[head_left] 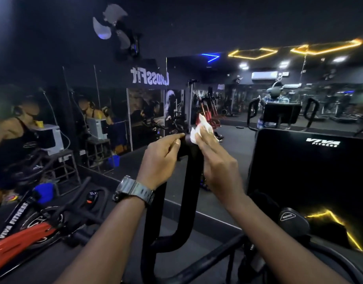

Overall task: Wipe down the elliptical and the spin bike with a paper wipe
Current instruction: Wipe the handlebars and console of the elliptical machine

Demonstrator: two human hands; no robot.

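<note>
Two hands meet at the top of the looped elliptical handle (194, 171), and each seems to have its own job. The left hand (163, 155), with a watch (135, 191) on its wrist, curls round the bend of the bar, fingers wrapped over the top, most likely to keep the swinging arm from shifting under pressure. Just right of that hold, the right hand (215, 158) presses the paper wipe (199, 128) against the crown of the handle, fingers fairly straight along the bar with the white sheet bunched beneath and beyond the fingertips. Below both holds the black tube runs down toward the elliptical's frame, not obviously wiped or unwiped. Right of the wiping hand stands the dark console (311, 167). Down and left of the steadying hand sits the red spin bike (26, 232), well apart and probably waiting its turn. Beyond the wipe, a mirror wall (227, 95) reflects the gym.
</note>
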